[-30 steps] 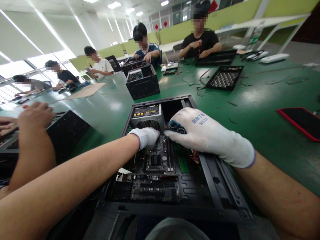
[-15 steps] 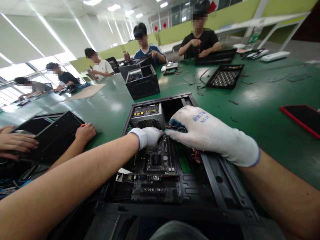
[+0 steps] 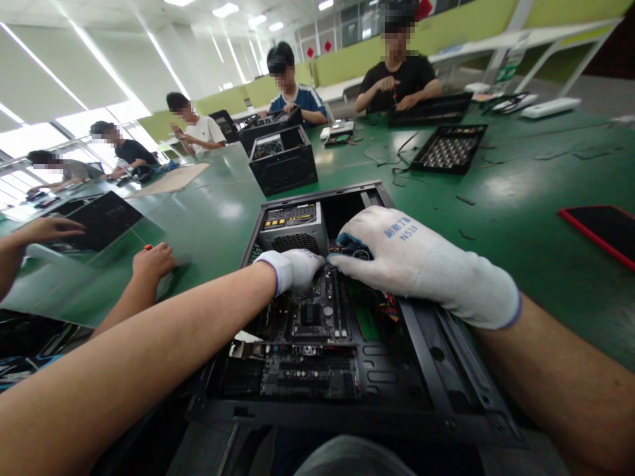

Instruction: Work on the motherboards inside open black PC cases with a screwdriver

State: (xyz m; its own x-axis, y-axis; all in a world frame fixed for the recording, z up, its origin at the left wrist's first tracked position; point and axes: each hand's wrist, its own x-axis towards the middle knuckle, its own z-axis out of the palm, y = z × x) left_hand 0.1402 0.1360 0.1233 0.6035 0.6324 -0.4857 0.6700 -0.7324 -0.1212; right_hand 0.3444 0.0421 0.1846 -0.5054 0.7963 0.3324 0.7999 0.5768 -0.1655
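An open black computer case (image 3: 387, 406) lies in front of me with a motherboard (image 3: 315, 317) inside. My left hand (image 3: 303, 268), in a white glove, reaches to the board's far edge beside the power supply unit (image 3: 292, 228). Its fingers are pinched together, and what is between them is hidden. From the right, my gloved right hand (image 3: 391, 248) curls its fingers and thumb inward by some cables, its thumb tip close to my left fingertips. Whatever it grips is too covered to name. Coloured wires (image 3: 388, 305) and a green circuit board (image 3: 366, 324) show below it.
At left, a co-worker's hands (image 3: 153, 261) are near another black case (image 3: 106, 218) and a clear panel (image 3: 94, 277). Beyond my case stands a black case (image 3: 282, 158). A black tray (image 3: 449, 149) and a red-edged dark object (image 3: 602, 231) lie to the right. Several people sit around.
My hands stay in nearly the same place. At left, the co-worker's black case has shifted away and a clear panel now shows. A person across the table has lowered their hands onto a case.
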